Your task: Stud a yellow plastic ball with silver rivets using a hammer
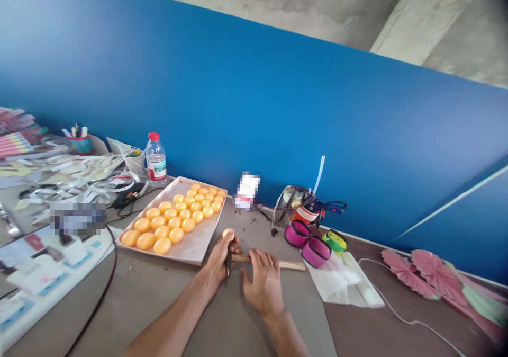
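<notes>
My left hand (pixel 222 256) is closed around a small yellow ball (pixel 227 233) at the near right corner of a shallow tray (pixel 198 248). My right hand (pixel 262 280) is curled over a wooden stick (pixel 291 265) that lies flat on the table and reaches leftward to the left hand. The tray holds several rows of yellow balls (pixel 174 216).
A water bottle (pixel 156 159) stands behind the tray. Pink and green tape rolls (pixel 315 251), a clear jug (pixel 291 204) and white paper (pixel 343 283) lie to the right. A white cable (pixel 397 309) and pink paper fans (pixel 420 275) lie further right. Paper strips (pixel 79 179) and cards crowd the left.
</notes>
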A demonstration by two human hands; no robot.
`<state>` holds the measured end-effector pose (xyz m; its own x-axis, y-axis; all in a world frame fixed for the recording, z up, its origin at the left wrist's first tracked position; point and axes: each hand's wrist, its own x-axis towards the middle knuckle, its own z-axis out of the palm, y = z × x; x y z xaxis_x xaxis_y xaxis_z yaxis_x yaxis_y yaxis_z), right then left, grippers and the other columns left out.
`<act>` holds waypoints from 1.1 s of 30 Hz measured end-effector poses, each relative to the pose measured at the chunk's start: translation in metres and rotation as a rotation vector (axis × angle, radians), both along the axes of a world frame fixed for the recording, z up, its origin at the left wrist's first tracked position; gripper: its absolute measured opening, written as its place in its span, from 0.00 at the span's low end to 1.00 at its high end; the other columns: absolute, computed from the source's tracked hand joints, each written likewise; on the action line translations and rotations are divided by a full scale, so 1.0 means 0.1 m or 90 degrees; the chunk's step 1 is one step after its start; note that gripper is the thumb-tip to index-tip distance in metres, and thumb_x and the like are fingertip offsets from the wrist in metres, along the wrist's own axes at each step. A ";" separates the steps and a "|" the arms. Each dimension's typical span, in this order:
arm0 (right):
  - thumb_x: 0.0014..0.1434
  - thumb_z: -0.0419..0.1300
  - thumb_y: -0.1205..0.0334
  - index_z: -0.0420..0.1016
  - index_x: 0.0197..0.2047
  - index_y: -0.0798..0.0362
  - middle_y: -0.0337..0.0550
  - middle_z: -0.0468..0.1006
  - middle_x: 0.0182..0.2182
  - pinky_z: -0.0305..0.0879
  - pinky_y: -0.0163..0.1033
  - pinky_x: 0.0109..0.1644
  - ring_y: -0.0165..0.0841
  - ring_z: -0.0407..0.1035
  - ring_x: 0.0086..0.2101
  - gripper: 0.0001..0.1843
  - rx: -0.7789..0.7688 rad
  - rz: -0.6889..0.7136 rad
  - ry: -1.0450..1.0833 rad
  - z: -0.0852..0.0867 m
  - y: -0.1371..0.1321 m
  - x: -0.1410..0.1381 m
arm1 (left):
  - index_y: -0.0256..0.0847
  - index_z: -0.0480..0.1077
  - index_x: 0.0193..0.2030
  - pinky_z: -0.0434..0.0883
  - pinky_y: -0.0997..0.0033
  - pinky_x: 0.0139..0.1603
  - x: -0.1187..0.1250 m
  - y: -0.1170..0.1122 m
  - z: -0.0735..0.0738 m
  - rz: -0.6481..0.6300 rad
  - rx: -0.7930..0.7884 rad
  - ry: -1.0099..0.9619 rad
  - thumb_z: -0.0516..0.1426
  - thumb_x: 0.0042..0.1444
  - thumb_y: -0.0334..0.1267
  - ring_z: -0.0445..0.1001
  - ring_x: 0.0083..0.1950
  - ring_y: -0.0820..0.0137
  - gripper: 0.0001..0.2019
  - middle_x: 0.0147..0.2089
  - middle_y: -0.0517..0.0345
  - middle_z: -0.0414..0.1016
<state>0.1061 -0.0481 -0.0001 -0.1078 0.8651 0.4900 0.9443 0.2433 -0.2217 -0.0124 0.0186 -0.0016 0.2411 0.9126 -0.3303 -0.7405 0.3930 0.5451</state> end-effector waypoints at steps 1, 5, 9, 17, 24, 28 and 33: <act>0.51 0.55 0.67 0.67 0.45 0.53 0.47 0.73 0.40 0.51 0.46 0.51 0.40 0.63 0.43 0.16 0.008 -0.005 -0.007 -0.01 0.01 0.01 | 0.38 0.61 0.30 0.59 0.82 0.20 -0.01 0.00 0.02 0.010 0.003 -0.022 0.60 0.46 0.39 0.58 0.17 0.83 0.11 0.22 0.65 0.63; 0.53 0.52 0.71 0.69 0.40 0.53 0.45 0.74 0.33 0.54 0.45 0.47 0.38 0.65 0.38 0.11 0.030 -0.015 -0.011 -0.06 0.08 0.09 | 0.38 0.62 0.31 0.60 0.81 0.19 -0.03 -0.01 0.10 0.021 -0.012 -0.072 0.59 0.48 0.36 0.58 0.17 0.83 0.08 0.23 0.64 0.65; 0.58 0.50 0.67 0.69 0.41 0.53 0.44 0.74 0.33 0.55 0.42 0.42 0.35 0.65 0.36 0.09 0.090 0.006 0.012 -0.08 0.11 0.13 | 0.38 0.64 0.32 0.66 0.77 0.24 -0.05 0.01 0.07 0.049 -0.066 -0.122 0.57 0.50 0.36 0.66 0.21 0.78 0.06 0.25 0.61 0.68; 0.62 0.46 0.62 0.67 0.44 0.55 0.47 0.74 0.34 0.56 0.40 0.38 0.34 0.65 0.34 0.12 0.196 -0.037 0.079 -0.13 0.11 0.16 | 0.38 0.67 0.37 0.66 0.75 0.25 -0.02 0.00 0.01 -0.027 -0.020 -0.167 0.56 0.51 0.33 0.66 0.21 0.77 0.06 0.22 0.63 0.66; 0.62 0.45 0.62 0.66 0.45 0.56 0.49 0.74 0.33 0.56 0.40 0.37 0.36 0.65 0.34 0.13 0.232 -0.048 0.089 -0.11 0.12 0.18 | 0.36 0.66 0.32 0.63 0.76 0.22 0.00 -0.02 0.00 -0.029 -0.025 -0.122 0.55 0.51 0.51 0.61 0.17 0.79 0.17 0.21 0.59 0.67; 0.63 0.45 0.62 0.68 0.42 0.55 0.47 0.73 0.32 0.55 0.40 0.37 0.35 0.65 0.33 0.13 0.156 -0.033 0.062 -0.09 0.11 0.14 | 0.36 0.64 0.28 0.61 0.77 0.20 0.00 -0.04 0.03 -0.030 -0.036 -0.122 0.53 0.52 0.52 0.58 0.16 0.79 0.18 0.18 0.60 0.65; 0.63 0.45 0.61 0.67 0.43 0.55 0.47 0.74 0.33 0.55 0.40 0.38 0.35 0.65 0.33 0.13 0.173 -0.038 0.079 -0.09 0.09 0.12 | 0.36 0.64 0.28 0.60 0.77 0.19 0.00 -0.06 0.08 -0.024 -0.031 -0.116 0.52 0.52 0.54 0.59 0.16 0.78 0.19 0.17 0.60 0.64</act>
